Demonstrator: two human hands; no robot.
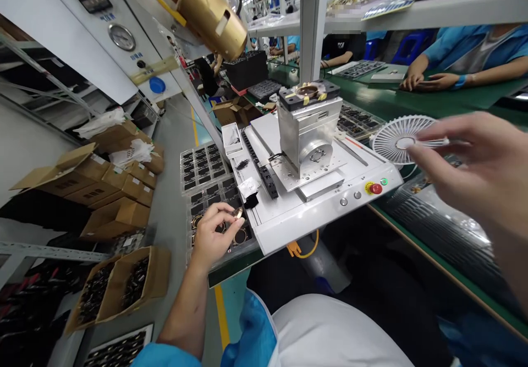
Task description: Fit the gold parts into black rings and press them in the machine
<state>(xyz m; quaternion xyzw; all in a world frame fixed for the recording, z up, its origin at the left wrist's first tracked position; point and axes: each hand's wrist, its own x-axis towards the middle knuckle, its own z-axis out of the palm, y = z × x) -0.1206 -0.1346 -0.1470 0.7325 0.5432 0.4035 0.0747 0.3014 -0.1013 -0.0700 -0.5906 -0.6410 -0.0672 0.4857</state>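
Note:
My left hand (pixel 214 235) pinches a small gold-coloured round metal part (pixel 237 213) between thumb and fingertips, above a clear compartment tray (pixel 206 191) of dark parts and gold rings. My right hand (pixel 457 158), slightly blurred, is raised at the right with thumb and forefinger apart. Its fingertips overlap a white round fan (pixel 396 136) near the hub; whether they touch it I cannot tell. Between my hands stands a white machine base (pixel 284 221) carrying a metal block (pixel 309 130). On the block lies a black fixture (pixel 307 94) with a round gold-coloured part in it.
A gold cylindrical machine head (pixel 214 15) hangs above. A red emergency button (pixel 375 189) and a green-lit button (pixel 384 181) sit on the base's front right. Cardboard boxes (pixel 124 185) stand on the left. Across the green bench is another person's hands (pixel 424 78).

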